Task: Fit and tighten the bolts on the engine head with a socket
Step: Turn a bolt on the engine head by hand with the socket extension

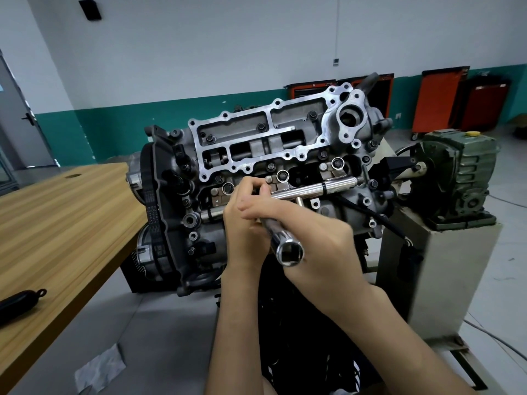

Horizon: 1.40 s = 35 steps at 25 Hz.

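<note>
The long chrome socket, square drive end facing near, is gripped by the right hand's curled fingers over the engine head's near side, the left hand curled at its far tip, its hold hidden; the head's open frame bays hold camshaft lobes.

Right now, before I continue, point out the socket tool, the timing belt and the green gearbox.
socket tool [281, 240], head view, chrome barrel just behind its open end.
timing belt [150, 199], head view, printed stretch at the engine's left end.
green gearbox [462, 166], head view, ribbed side of housing.
</note>
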Motion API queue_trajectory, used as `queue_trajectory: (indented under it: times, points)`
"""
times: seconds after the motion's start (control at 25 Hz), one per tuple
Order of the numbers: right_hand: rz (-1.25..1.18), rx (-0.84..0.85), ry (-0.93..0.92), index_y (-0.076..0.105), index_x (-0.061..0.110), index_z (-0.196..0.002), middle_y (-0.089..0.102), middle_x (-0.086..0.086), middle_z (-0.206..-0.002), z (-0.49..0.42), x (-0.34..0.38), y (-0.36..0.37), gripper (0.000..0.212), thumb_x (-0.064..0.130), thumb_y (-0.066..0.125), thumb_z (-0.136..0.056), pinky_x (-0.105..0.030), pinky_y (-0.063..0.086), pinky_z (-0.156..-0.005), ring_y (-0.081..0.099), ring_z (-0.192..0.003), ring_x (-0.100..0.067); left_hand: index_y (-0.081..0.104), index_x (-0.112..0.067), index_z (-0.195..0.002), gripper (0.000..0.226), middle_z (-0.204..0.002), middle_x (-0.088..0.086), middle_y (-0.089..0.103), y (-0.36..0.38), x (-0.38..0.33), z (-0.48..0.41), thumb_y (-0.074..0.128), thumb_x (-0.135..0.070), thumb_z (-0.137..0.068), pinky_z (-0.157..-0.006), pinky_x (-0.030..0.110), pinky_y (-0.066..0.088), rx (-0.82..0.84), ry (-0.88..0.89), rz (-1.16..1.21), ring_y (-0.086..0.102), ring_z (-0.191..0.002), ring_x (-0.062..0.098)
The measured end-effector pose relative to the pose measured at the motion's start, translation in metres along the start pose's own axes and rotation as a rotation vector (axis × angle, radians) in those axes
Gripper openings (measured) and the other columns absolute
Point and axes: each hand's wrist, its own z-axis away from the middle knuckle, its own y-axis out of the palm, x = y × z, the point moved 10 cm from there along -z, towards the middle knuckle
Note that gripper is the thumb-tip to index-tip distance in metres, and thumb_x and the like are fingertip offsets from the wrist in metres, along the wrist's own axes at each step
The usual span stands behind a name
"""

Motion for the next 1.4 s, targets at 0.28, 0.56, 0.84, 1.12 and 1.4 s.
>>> queue_trajectory:
  times: [0.28, 0.56, 0.84, 1.12, 1.4]
  points:
    - [-0.015, -0.015, 0.010, 0.068, -0.004, -0.105, 0.071, -0.014, -0.105, 0.002, 0.002, -0.001, 0.028, -0.014, 0.070, -0.079, -0.026, 0.052, -0.091, 0.067, -0.100, -0.019, 0.057, -0.008, -0.088, 0.008, -0.078, -0.001, 0.053, 0.006, 0.000, -0.002, 0.051, -0.003, -0.093, -0.075, 0.000, 0.032, 0.069, -0.014, -0.008, 0.045, -0.077, -0.021]
    - [0.068, -0.096, 0.017, 0.072, 0.000, -0.095, 0.073, -0.010, -0.086, -0.002, -0.004, -0.012, 0.025, -0.007, 0.080, -0.073, -0.019, 0.052, -0.078, 0.069, -0.082, -0.015, 0.059, 0.002, -0.084, 0.017, -0.090, 0.010, 0.065, -0.002, -0.009, 0.007, 0.051, -0.011, -0.090, -0.080, 0.035, 0.044, 0.019, 0.069, 0.119, 0.059, -0.087, 0.021]
    - [0.080, -0.060, 0.004, 0.070, -0.004, -0.102, 0.073, -0.014, -0.093, 0.001, -0.003, -0.003, 0.028, -0.016, 0.072, -0.076, -0.022, 0.053, -0.084, 0.069, -0.086, -0.019, 0.059, -0.013, -0.077, 0.014, -0.080, -0.010, 0.060, 0.003, 0.006, -0.003, 0.052, -0.012, -0.090, -0.071, 0.018, 0.038, 0.018, 0.024, 0.034, 0.055, -0.078, 0.000]
    - [0.007, -0.020, -0.010, 0.067, -0.005, -0.108, 0.069, -0.014, -0.112, 0.002, 0.002, -0.001, 0.029, -0.014, 0.068, -0.080, -0.018, 0.046, -0.098, 0.065, -0.107, -0.016, 0.053, -0.022, -0.076, 0.013, -0.077, -0.020, 0.048, 0.004, 0.003, -0.006, 0.051, -0.014, -0.087, -0.074, 0.006, 0.035, 0.018, 0.091, -0.041, 0.048, -0.078, -0.012]
    - [0.039, -0.115, 0.045, 0.071, -0.003, -0.098, 0.073, -0.013, -0.092, 0.001, -0.007, -0.014, 0.030, -0.012, 0.079, -0.071, -0.019, 0.053, -0.081, 0.069, -0.083, -0.018, 0.059, -0.005, -0.081, 0.017, -0.082, -0.002, 0.064, -0.002, -0.002, 0.004, 0.049, -0.016, -0.087, -0.073, 0.020, 0.043, -0.014, 0.108, 0.113, 0.059, -0.081, 0.008]
